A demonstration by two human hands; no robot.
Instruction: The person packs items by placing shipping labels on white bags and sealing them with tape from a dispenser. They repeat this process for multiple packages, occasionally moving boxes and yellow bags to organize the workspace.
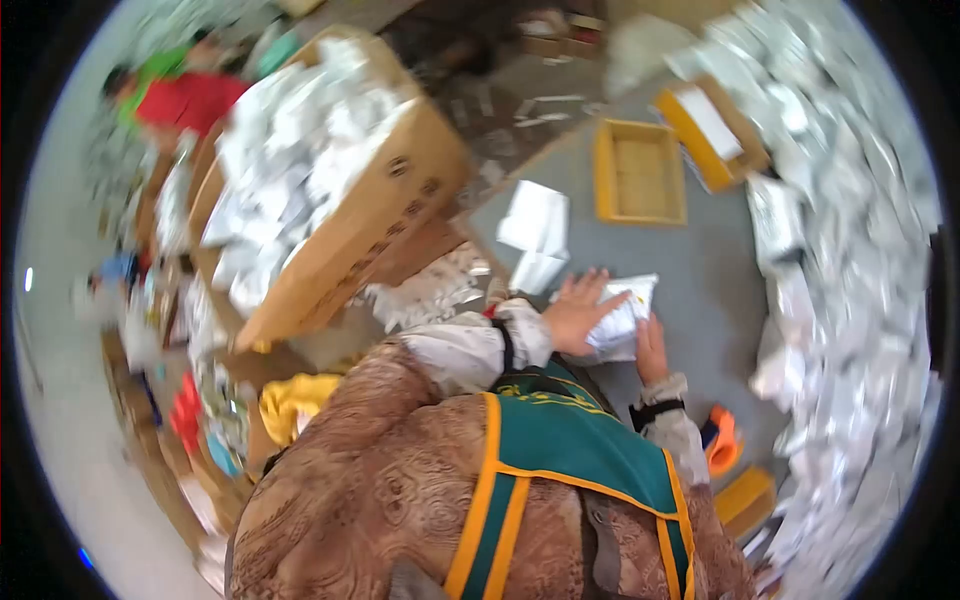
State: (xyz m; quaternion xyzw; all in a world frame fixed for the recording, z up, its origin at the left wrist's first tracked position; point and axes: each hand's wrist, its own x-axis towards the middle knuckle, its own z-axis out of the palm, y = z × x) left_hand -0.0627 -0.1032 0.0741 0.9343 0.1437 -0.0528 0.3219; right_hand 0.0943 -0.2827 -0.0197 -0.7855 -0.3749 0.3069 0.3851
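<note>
On the grey table lies a white plastic package. My left hand rests on its left part with the fingers spread. At the package's right edge is my right hand, its fingers stretched out and held upright against the side. A white folded sheet lies on the table beyond my left hand. An orange tape dispenser sits to the right of my right forearm.
An open yellow box and another yellow box stand at the back. White packages are heaped along the right. A large carton full of white bags is at the left, with a person in red beyond it.
</note>
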